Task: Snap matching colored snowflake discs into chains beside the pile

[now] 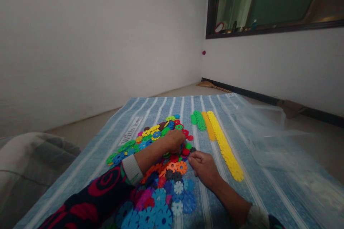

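Observation:
Many coloured notched discs lie in a long pile (158, 213) on a striped blue cloth (107, 150). My left hand (176, 141) reaches over the middle of the pile, fingers bent down among red and green discs; what its fingertips touch is hidden. My right hand (202, 166) rests at the pile's right edge, its fingers closed together beside a black disc (192, 149); anything between them is too small to make out. To the right are a long overlapping yellow row (225, 148), a shorter orange-yellow row (209, 126) and a green group (199, 120).
A clear plastic container (263, 132) stands on the cloth at the right. Light fabric (32, 171) covers something rounded at the far left. White walls (102, 35) meet behind the cloth, with a dark-framed window (282, 0) at the upper right.

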